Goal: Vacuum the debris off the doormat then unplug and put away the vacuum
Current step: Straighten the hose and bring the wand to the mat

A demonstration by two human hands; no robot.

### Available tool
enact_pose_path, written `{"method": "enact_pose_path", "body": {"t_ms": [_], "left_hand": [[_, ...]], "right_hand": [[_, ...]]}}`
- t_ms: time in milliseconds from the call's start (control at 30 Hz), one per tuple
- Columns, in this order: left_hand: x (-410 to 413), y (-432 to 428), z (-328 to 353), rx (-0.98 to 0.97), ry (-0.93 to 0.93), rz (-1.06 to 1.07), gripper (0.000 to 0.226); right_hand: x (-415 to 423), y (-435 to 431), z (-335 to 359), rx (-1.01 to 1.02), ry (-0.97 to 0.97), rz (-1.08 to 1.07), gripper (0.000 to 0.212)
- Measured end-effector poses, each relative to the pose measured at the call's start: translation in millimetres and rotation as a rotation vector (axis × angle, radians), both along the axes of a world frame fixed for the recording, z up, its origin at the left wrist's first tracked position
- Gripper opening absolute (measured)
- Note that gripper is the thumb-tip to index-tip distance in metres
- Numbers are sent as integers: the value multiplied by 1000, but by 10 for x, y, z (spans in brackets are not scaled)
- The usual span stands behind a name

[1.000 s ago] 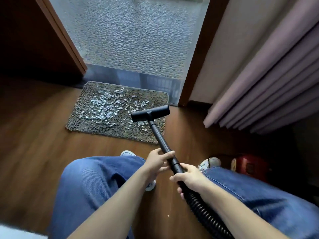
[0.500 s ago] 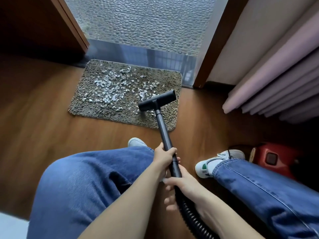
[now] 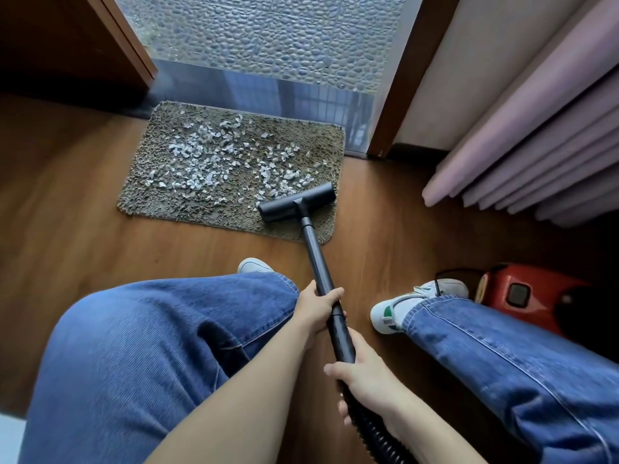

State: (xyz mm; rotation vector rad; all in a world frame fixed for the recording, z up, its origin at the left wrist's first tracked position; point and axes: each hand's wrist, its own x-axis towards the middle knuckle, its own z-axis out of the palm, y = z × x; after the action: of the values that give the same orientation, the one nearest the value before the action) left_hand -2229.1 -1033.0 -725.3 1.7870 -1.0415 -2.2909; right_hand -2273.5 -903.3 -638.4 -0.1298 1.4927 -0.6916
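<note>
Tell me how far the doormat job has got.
Done: nothing plainly. In hand: left hand and right hand grip the wand, its nozzle on the near right corner of the doormat. Left: the debris across it, then unplugging and storing the red vacuum.

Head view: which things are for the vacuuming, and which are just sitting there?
For the job: doormat, debris, nozzle, wand, hose, red vacuum, left hand and right hand, both gripping the wand.
Just there: curtain, white shoe, pebbles outside.
</note>
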Motion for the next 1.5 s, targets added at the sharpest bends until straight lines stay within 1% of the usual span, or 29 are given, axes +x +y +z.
{"method": "enact_pose_path", "body": {"t_ms": [100, 167, 233, 300, 367, 400, 433, 533, 600, 633, 700, 800, 833, 867, 900, 967, 1000, 1033, 1067, 1133, 1200, 1233, 1267, 1400, 1500], "left_hand": [[31, 90, 37, 63, 55, 60, 22], [25, 191, 77, 87, 103, 113, 27], [6, 289, 124, 92, 182, 181, 32], [-15, 328, 168, 48, 210, 183, 34], [-38, 311, 191, -27, 183, 134, 36], [-57, 292, 196, -55, 168, 108, 36], [-84, 273, 194, -70, 157, 90, 35], [-146, 254, 169, -71, 132, 72, 20], [-153, 265, 142, -80, 125, 69, 27], [-156, 270, 124, -94, 112, 62, 31], [-181, 268, 98, -131, 79, 50, 32], [-265, 248, 99, -146, 83, 61, 18], [-296, 248, 98, -126, 91, 76, 16], [-322, 254, 94, -86, 108, 106, 16], [-345, 267, 91, -57, 119, 128, 17], [-375, 307, 58, -51, 108, 134, 19], [-384, 327, 40, -59, 100, 131, 21], [-393, 346, 25, -73, 86, 125, 22], [-403, 364, 3, -83, 77, 120, 24], [-416, 398, -47, -107, 64, 108, 27], [-427, 433, -86, -129, 59, 113, 28], [-443, 453, -105, -134, 57, 119, 29], [-453, 466, -115, -141, 54, 121, 30], [-479, 474, -115, -172, 6, 88, 33], [-495, 483, -105, -180, -11, 70, 35]], "right_hand": [[-22, -15, 3, -2, 13, -6, 52], [-80, -65, 6, -22, 13, -31, 40], [-158, -127, 8, -42, 25, -59, 33], [-229, -176, -2, -39, 27, -88, 36], [-293, -194, -31, -19, -3, -136, 47], [-314, -195, -47, -21, -22, -158, 47], [-327, -187, -65, -38, -42, -178, 43], [-313, -161, -121, -72, -117, -281, 22], [-290, -137, -167, -57, -143, -330, 12], [-300, -121, -191, -47, -112, -305, 10], [-420, -68, -242, -31, 18, -146, 11], [-834, -10, -268, -51, 140, 86, 34], [-1018, 12, -279, -36, 191, 108, 37], [-1220, 42, -308, -12, 255, 108, 36], [-1435, 91, -355, 12, 357, 111, 31], [-1877, 260, -498, 115, 706, 219, 21], [-2085, 381, -580, 197, 872, 304, 25], [-2268, 526, -668, 283, 984, 380, 33], [-2421, 682, -751, 363, 1043, 430, 43], [-2644, 967, -892, 483, 1070, 468, 65], [-2800, 1171, -1008, 534, 1061, 492, 92], [-2856, 1249, -1057, 547, 1059, 515, 104], [-2900, 1298, -1102, 553, 1063, 538, 109], [-2955, 1345, -1243, 613, 1041, 592, 111], [-2909, 1363, -1313, 622, 1049, 543, 116]]}}
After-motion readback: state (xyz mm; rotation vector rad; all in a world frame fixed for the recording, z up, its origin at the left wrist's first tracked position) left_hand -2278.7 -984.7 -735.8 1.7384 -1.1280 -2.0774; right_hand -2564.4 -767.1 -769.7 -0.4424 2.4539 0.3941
